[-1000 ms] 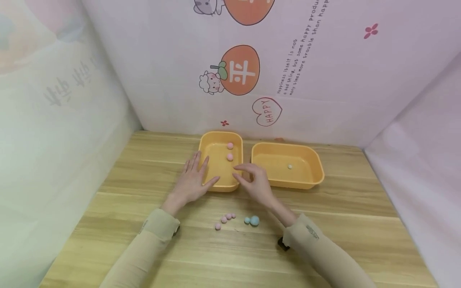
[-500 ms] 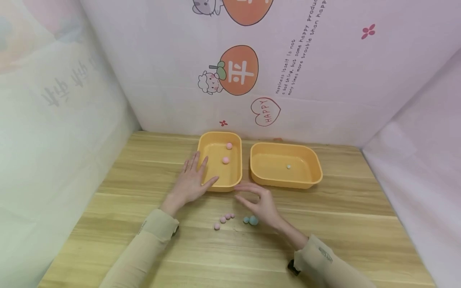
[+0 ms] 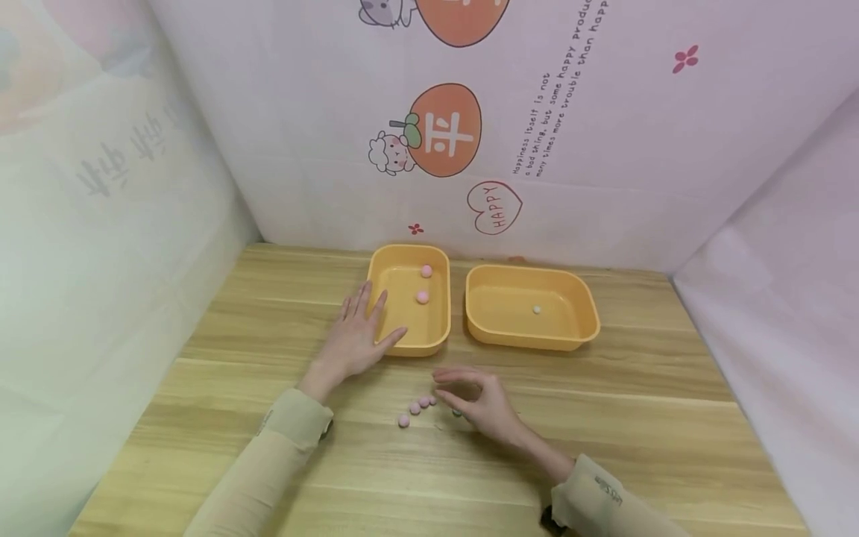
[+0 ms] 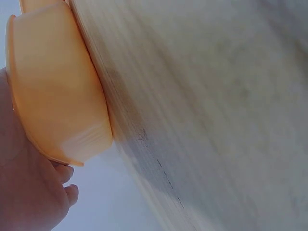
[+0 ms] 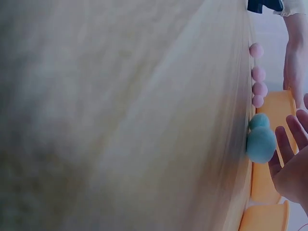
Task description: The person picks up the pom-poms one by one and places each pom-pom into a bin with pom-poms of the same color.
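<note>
My left hand (image 3: pixel 352 339) rests on the left rim of an upright yellow tray (image 3: pixel 429 350), fingers spread, the thumb over its near end. In the left wrist view this tray (image 4: pixel 57 86) has my fingertips at its edge. Two pink balls (image 3: pixel 422 297) lie inside it. My right hand (image 3: pixel 486 406) hovers low over the table with thumb and forefinger apart, nothing between them. Beneath it is a small blue ball (image 3: pixel 457 412); the larger blue ball (image 5: pixel 261 145) is hidden in the head view but shows beside the fingers in the right wrist view.
Several pink balls (image 3: pixel 415 408) lie in a loose row left of my right hand. A second yellow tray (image 3: pixel 523 339) stands to the right, with a small pale ball (image 3: pixel 536 309) inside. A printed cloth (image 3: pixel 590 216) hangs behind the wooden table (image 3: pixel 376 485).
My right hand has moved from the left tray's right rim back toward me, over the blue balls. The nearer pink ball in that tray has rolled slightly. My left hand stays put.
</note>
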Demonstrator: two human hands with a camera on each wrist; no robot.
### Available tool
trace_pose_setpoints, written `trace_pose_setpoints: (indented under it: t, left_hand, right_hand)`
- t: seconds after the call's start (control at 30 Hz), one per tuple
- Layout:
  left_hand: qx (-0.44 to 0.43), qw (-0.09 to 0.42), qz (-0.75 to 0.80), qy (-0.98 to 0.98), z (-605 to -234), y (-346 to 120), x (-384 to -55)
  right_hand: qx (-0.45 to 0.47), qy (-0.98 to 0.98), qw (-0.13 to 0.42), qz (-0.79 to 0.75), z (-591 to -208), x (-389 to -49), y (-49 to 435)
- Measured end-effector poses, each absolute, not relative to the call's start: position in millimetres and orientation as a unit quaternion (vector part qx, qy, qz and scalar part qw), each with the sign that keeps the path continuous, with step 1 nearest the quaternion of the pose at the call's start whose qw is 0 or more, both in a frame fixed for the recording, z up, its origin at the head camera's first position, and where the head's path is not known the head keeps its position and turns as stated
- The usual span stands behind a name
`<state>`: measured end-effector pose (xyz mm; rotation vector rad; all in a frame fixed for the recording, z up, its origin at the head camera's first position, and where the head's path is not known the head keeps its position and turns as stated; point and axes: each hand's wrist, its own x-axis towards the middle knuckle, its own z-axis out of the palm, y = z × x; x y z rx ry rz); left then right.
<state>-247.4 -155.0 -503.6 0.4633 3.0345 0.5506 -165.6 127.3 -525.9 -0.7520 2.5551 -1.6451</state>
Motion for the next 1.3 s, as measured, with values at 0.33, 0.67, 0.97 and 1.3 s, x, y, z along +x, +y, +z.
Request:
trace_pose_setpoints:
  t: [0.33,0.67,0.97,1.3]
  left_hand:
    - [0.153,0.005,0.170,0.973,-506,-156,-248]
    - [0.149,0.003,0.166,0.975,-503,-155,-247]
    - [0.150,-0.001,0.160,0.976,-503,-155,-247]
    - [0.147,0.001,0.157,0.977,-504,-155,-250]
  right_hand:
    - [-0.262,0.817,0.034,-0.512,-530,-164,130]
    - [-0.276,0.829,0.075,-0.480,-533,-169,124]
    - [-0.298,0.837,0.062,-0.454,-537,-175,118]
    - [-0.330,0.834,0.038,-0.442,-540,-177,117]
